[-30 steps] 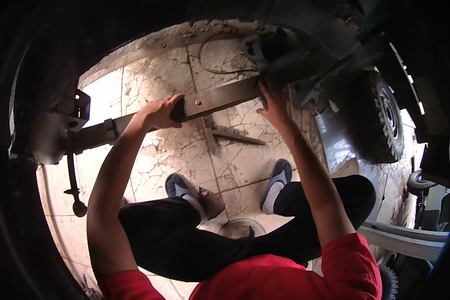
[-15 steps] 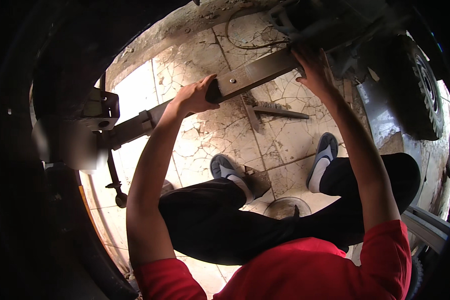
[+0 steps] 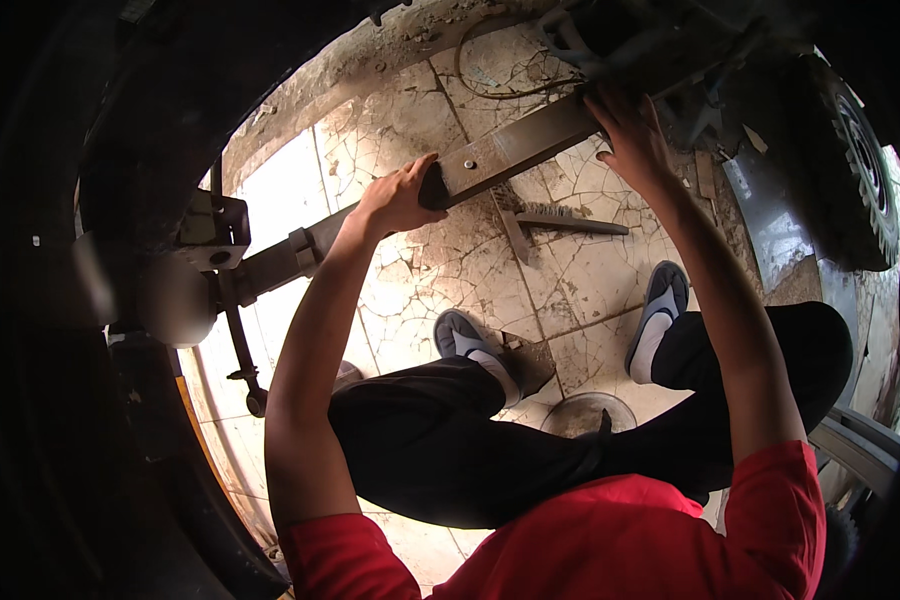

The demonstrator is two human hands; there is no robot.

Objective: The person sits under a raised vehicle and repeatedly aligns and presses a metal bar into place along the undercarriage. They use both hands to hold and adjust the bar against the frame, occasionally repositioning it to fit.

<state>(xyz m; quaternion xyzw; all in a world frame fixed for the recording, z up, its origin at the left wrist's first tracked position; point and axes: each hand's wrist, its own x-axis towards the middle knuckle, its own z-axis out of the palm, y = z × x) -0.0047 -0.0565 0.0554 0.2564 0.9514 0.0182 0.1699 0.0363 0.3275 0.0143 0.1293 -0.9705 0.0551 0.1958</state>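
Dark metal is filling the left side, where a blurred rounded part is sitting beside a bracket with holes in it. Below the bracket a thin rod is extending toward the person, ending in a rounded tip. From there a long metal beam is running slantwise to the upper right, in front of the person and over the cracked tile floor. The left hand is straddling the beam at a dark section, its fingers curling over the far side and its thumb lying along the near side, partly closed around it. One slipper is standing below. Farther right, a brush is lying on the floor against a narrow flat piece, and a round dish is showing between the legs. The right hand is touching the beam farther along, its thumb spreading away from its fingers; I cannot tell whether it is gripping. A treaded wheel is standing at the far right.
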